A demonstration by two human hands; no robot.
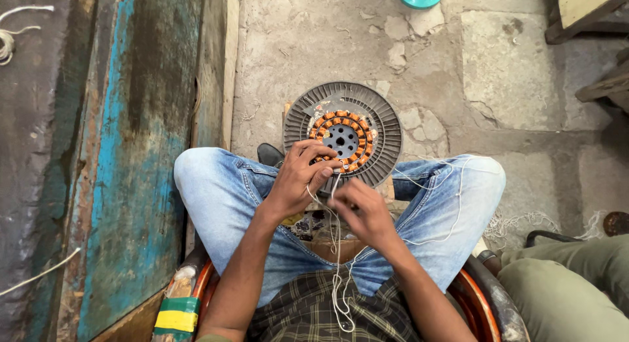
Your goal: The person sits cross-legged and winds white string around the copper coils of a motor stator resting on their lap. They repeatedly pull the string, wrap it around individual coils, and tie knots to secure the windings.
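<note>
Blue-painted wooden panel (141,152) stands well left of both hands. Left hand (298,181): fingers curled closed on the near rim of the copper-wound stator (343,139), thumb side on the windings. Stator sits in a grey ribbed round housing (386,129), propped between the knees, just above the grip. Right hand (363,211): just right of and below the left, fingers pinched closed on a thin white cord (335,250); cord runs up to the stator edge and hangs down over the lap below the hand. Another person's green-trousered leg (570,289) far right.
</note>
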